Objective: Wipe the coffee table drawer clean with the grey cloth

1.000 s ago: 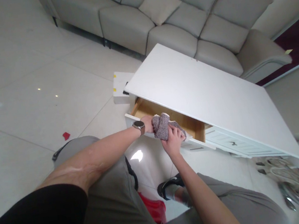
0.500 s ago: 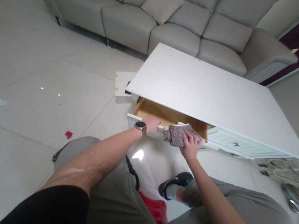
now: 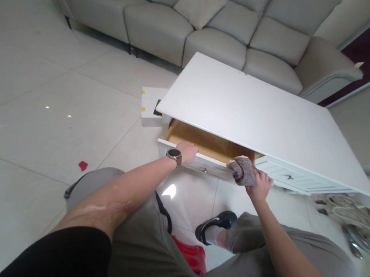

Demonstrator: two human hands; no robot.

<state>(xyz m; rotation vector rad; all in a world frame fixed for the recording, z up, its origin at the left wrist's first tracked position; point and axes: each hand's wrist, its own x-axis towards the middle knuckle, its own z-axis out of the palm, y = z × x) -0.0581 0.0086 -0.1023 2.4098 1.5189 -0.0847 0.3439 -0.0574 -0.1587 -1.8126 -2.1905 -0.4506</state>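
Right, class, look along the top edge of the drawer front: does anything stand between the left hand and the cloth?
Nothing visible does. Between the left hand and the cloth in the right hand, the drawer front's top edge is bare; the small knob sits below it.

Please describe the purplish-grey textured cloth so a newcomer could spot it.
Start at the white rectangular table beside the grey padded sofa, then its open wood-lined drawer. On the drawer's front, in the right hand, is the bunched purplish-grey textured cloth, its rough surface unlike the smooth white panel.
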